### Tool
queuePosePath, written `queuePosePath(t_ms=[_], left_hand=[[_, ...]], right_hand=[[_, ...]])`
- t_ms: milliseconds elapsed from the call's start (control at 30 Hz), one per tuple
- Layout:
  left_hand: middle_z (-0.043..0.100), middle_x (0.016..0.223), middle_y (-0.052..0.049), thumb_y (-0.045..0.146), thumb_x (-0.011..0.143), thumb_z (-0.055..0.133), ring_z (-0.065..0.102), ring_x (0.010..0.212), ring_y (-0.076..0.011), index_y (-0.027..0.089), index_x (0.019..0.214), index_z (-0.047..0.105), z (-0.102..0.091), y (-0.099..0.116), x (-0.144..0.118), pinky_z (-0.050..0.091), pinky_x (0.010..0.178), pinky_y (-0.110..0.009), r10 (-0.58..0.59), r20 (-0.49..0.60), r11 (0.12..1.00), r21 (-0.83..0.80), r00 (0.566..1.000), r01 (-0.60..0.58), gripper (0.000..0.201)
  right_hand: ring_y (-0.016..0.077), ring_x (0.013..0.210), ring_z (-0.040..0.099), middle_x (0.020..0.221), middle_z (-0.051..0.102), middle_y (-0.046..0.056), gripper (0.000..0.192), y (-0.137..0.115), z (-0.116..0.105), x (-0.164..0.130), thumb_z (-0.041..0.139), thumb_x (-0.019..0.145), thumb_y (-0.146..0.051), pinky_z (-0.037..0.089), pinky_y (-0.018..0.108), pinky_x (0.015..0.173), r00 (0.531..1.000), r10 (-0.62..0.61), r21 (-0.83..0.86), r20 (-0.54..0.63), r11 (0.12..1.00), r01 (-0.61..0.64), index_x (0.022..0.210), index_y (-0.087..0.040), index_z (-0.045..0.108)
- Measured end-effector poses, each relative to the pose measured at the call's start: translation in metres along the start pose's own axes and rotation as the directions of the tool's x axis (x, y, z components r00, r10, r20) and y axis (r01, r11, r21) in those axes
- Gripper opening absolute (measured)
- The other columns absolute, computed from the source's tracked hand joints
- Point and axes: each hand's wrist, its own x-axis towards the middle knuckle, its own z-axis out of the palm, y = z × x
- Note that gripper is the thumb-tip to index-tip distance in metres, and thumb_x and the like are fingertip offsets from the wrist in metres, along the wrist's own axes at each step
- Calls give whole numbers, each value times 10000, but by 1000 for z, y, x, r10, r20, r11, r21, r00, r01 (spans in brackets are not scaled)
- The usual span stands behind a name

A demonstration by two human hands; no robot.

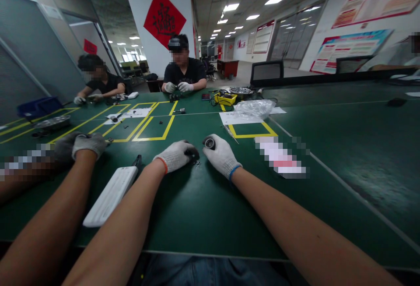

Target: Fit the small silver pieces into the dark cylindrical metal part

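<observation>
My left hand (175, 153), in a white knit glove with an orange cuff and darkened fingertips, is low over the green table (187, 216). Its fingers are bent and pressed together; whatever they hold is hidden. Just beside those fingertips lie several tiny shiny metal parts (197, 163). My right hand (223, 157), gloved in white with a blue cuff, is closed around a short dark cylindrical part (209, 144). The round, ringed end of that part faces up toward me. A small gap separates the two hands.
A long white case (110, 196) lies left of my left forearm. At far left, a neighbour's gloved hand (88, 145) works close by. Ahead are a pointed metal tool (231, 134), a clear plastic bag (254, 110) and a yellow tray (225, 99). Another person sits opposite.
</observation>
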Motion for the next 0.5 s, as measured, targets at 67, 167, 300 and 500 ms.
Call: queuePosePath(t_ms=[67,167,300,500], left_hand=[[739,1010,-53,166,773,644,695,882,-209,261,968,825,-1,0,0,538,863,-273,-8,-14,1000,-23,1000,8,282],[741,957,-47,191,760,671,693,836,-203,252,913,825,-2,1,-1,534,813,-266,-11,-29,998,-59,1000,10,225],[742,937,-49,221,761,682,694,826,-204,242,881,819,-4,2,-2,530,782,-266,-14,-24,998,-60,1000,12,183],[740,923,-58,255,759,701,689,804,-207,234,855,808,-4,4,-1,526,757,-273,-23,-45,999,-48,999,21,145]], right_hand=[[174,753,616,753,660,-14,129,1,0,0,633,707,-168,502,301,731,1000,-7,1,0,1000,7,822,-225,632],[176,759,619,756,663,-10,127,1,-1,0,634,710,-170,505,301,730,1000,-9,6,7,1000,9,825,-225,636],[179,771,625,771,674,-5,130,-1,-1,-1,632,715,-169,508,304,735,1000,-9,7,15,1000,9,833,-224,640],[180,764,628,758,673,-7,121,-2,0,-1,634,718,-158,502,302,725,1000,-19,-6,15,1000,19,820,-221,635]])
